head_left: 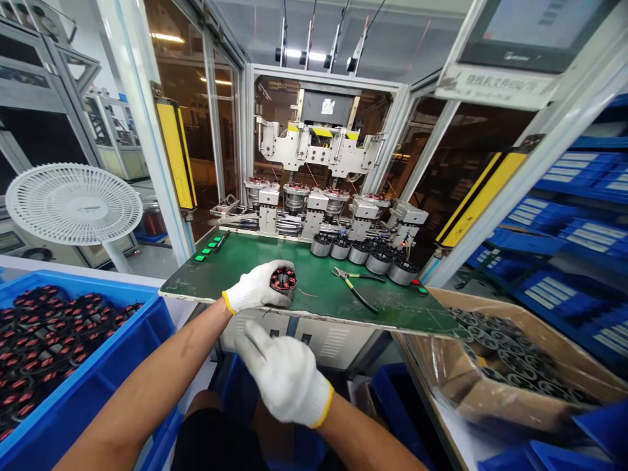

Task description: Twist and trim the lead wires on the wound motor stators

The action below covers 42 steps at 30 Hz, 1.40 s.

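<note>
The short ring-shaped core with black insulation and red-copper windings sits at the centre of the frame, by the near edge of the green worktop. Its axis is roughly upright, wound face up, and a thin loose wire trails to its right. The left hand, in a white glove with a yellow cuff, is nearer – its fingers wrap closely around the core's side. The right hand, in a matching glove, is lower in the frame, apart from the core, which lies up and right of its fingertips. Its fingers are extended and close together; blur probably hides some detail, so I cannot tell whether they pinch anything.

At lower left, a blue plastic bin holds many copper-wound cores – at lower right, a cardboard box holds grey metal rings. Right of centre, 5 grey cylindrical cores stand behind green-and-black-handled pliers.
</note>
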Each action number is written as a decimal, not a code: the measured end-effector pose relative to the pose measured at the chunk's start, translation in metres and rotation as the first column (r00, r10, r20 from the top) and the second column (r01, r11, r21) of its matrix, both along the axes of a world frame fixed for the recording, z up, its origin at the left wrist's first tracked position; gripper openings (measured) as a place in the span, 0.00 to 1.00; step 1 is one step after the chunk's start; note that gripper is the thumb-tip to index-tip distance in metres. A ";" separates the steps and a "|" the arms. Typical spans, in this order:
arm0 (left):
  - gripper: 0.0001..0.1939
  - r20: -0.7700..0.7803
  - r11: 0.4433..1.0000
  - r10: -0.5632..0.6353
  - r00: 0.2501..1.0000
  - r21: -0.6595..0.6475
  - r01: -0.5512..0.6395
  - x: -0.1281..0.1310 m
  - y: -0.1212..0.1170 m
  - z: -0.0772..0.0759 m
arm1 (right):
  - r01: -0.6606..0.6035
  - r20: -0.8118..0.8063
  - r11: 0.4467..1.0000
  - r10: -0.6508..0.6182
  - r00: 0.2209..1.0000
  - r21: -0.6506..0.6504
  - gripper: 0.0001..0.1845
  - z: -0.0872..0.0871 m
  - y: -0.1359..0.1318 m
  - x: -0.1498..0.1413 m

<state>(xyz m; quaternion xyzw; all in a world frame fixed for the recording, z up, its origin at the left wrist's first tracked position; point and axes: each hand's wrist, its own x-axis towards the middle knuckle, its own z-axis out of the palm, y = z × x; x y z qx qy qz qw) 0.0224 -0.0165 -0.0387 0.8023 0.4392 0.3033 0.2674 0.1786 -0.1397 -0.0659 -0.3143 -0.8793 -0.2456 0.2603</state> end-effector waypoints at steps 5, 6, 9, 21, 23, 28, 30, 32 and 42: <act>0.35 0.003 0.977 0.209 0.978 0.040 -0.209 0.009 -0.006 -0.010 | 0.507 0.055 0.849 -0.505 0.861 -0.148 0.30 -0.009 0.051 -0.006; 0.34 -0.001 0.974 0.221 0.975 0.040 -0.221 0.010 -0.008 -0.010 | 0.550 0.034 0.813 -0.555 0.831 -0.191 0.29 -0.006 0.059 -0.004; 0.34 -0.026 0.968 0.249 0.968 0.035 -0.248 0.012 -0.013 -0.007 | 0.621 -0.030 0.731 -0.654 0.756 -0.281 0.28 0.004 0.066 -0.005; 0.32 -0.032 0.956 0.293 0.955 -0.018 -0.294 0.018 -0.020 0.001 | -0.072 -0.319 0.409 -0.577 0.752 -0.910 0.17 0.042 0.066 0.007; 0.32 -0.033 0.959 0.282 0.959 -0.004 -0.282 0.018 -0.021 0.002 | -0.256 -0.367 0.269 -0.560 0.743 -0.929 0.20 0.043 0.071 0.016; 0.31 -0.040 0.958 0.286 0.957 -0.016 -0.287 0.017 -0.024 0.005 | 0.168 -0.244 0.660 -0.485 0.840 -0.732 0.17 0.051 0.066 0.041; 0.32 -0.040 0.962 0.272 0.962 -0.019 -0.273 0.016 -0.023 0.004 | 0.395 0.052 0.832 -0.408 0.912 -0.390 0.14 0.064 0.060 0.042; 0.33 -0.044 0.963 0.270 0.962 -0.016 -0.271 0.016 -0.021 0.002 | 0.399 0.324 0.897 -0.326 0.888 -0.190 0.13 0.076 0.055 0.035; 0.31 -0.053 0.958 0.283 0.958 -0.023 -0.284 0.017 -0.023 0.006 | 0.075 -0.197 0.368 -0.647 0.737 -0.927 0.23 0.052 0.088 0.024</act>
